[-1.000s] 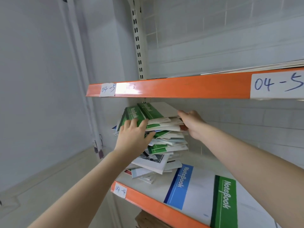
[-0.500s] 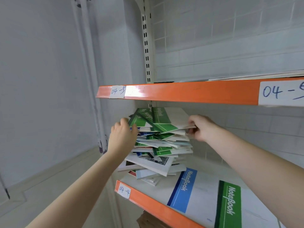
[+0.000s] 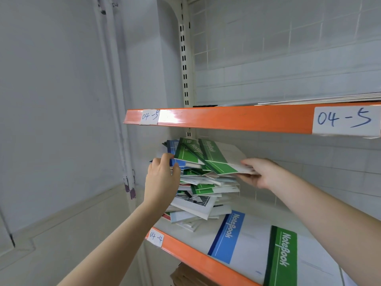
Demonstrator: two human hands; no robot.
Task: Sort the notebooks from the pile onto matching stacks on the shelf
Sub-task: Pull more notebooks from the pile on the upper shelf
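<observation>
Green notebook (image 3: 216,159) pinched in right hand (image 3: 258,174); left hand (image 3: 161,178) gripping pile (image 3: 198,188).

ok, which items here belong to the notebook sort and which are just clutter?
Job:
- notebook pile, left hand on its edge
- top green notebook, gripped by right hand
- blue notebook stack
- green notebook stack

Lying about:
- shelf labels 04-4, 04-5
- papers on upper shelf
- brown items below shelf

The pile (image 3: 204,180) sits at the left back of the shelf (image 3: 198,258), with two flat notebooks (image 3: 255,242) before it to the right. The left hand (image 3: 161,178) is at the pile's left side, the right hand (image 3: 257,172) at its right.
</observation>
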